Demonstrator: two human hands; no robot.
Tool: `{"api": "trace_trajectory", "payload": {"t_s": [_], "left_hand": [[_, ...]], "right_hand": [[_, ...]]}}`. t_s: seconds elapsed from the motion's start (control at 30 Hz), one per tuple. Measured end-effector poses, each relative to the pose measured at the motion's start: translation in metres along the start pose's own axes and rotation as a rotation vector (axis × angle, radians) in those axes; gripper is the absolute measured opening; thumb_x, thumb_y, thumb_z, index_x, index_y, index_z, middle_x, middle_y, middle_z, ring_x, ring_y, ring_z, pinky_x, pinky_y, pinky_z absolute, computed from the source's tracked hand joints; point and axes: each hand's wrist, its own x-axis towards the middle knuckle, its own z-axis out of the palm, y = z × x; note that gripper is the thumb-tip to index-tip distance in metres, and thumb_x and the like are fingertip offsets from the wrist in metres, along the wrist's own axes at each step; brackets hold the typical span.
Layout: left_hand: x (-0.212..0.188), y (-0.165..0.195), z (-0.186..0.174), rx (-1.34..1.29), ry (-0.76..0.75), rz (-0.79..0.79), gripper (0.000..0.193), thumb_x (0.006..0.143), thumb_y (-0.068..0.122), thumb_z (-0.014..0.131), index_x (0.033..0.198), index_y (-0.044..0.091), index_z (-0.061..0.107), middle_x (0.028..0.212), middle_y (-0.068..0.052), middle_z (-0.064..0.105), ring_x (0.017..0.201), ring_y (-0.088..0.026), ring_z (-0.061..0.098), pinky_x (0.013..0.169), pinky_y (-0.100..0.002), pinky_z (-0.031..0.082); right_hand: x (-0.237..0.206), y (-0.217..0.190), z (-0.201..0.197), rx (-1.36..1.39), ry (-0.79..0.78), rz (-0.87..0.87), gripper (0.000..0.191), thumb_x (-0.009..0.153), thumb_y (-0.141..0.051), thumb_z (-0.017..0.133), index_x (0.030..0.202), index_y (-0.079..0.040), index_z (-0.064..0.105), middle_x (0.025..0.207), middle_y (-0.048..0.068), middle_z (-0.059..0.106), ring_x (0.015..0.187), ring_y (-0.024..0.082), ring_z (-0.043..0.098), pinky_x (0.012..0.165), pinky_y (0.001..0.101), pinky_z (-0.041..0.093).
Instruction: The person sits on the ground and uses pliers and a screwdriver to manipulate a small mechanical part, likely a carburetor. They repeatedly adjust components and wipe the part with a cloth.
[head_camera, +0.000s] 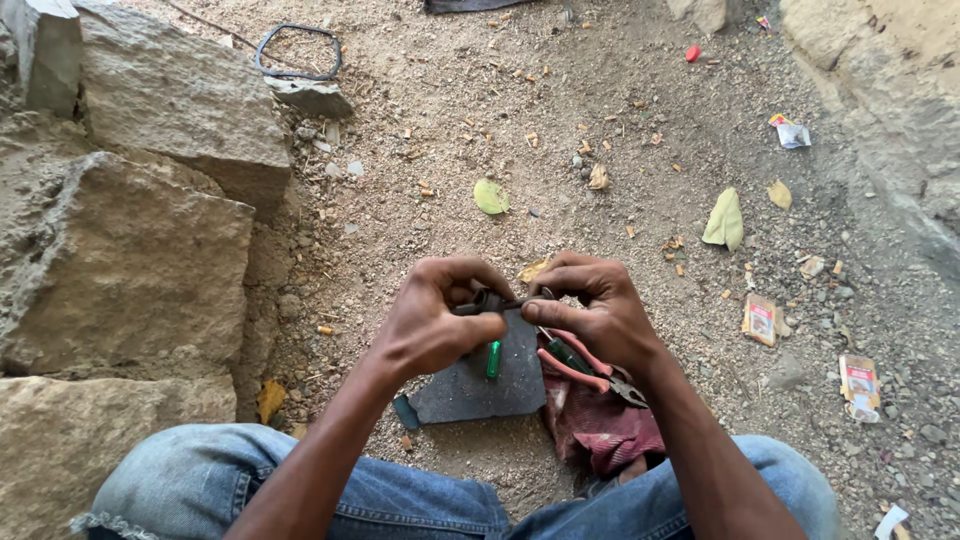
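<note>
Hands: left (432, 322) & right (595, 312) grip clamped on dark strap (497, 303) betw. them, above slate (470, 388).

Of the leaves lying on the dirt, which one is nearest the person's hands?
The small yellow leaf, partly hidden just beyond the hands. The round green leaf and the long pale leaf lie farther up.

An outdoor roadside work spot: bare sandy ground (620, 90) littered with dry leaves (724, 220) and wrappers, rough stone blocks (120, 260) alongside, pliers (590, 370) and a rag (600, 425) lying in the dirt.
</note>
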Motion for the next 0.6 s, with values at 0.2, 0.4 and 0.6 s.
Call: {"api": "trace_trajectory", "payload": {"t_s": [0.2,0.4,0.6], "left_hand": [[0.005,-0.021,0.007,-0.240,0.161,0.175,0.013,0.065,0.009,0.068,0.077,0.005,0.067,0.062,0.000,0.061,0.047,-0.007,0.049,0.038,-0.021,0.040],[0.001,-0.022,-0.007,-0.101,0.260,0.060,0.019,0.063,0.012,0.068,0.080,0.009,0.057,0.062,0.000,0.056,0.047,-0.009,0.049,0.037,-0.022,0.041],[0.002,-0.018,-0.002,0.081,0.259,0.023,0.022,0.062,0.015,0.068,0.082,0.007,0.060,0.066,-0.002,0.060,0.052,-0.011,0.053,0.042,-0.023,0.044]], "right_hand": [[0.003,0.003,0.007,-0.076,0.004,0.071,0.022,0.078,-0.021,0.085,0.093,-0.005,0.082,0.084,0.005,0.073,0.075,0.013,0.063,0.066,0.0301,0.050],[-0.004,-0.002,-0.004,-0.157,0.036,0.284,0.024,0.081,-0.017,0.077,0.103,-0.009,0.081,0.085,0.004,0.078,0.065,0.012,0.065,0.057,0.0284,0.054],[-0.010,-0.016,-0.003,0.153,0.176,0.272,0.034,0.080,-0.005,0.076,0.113,-0.009,0.071,0.091,0.007,0.078,0.083,0.015,0.077,0.076,0.0288,0.067]]}}
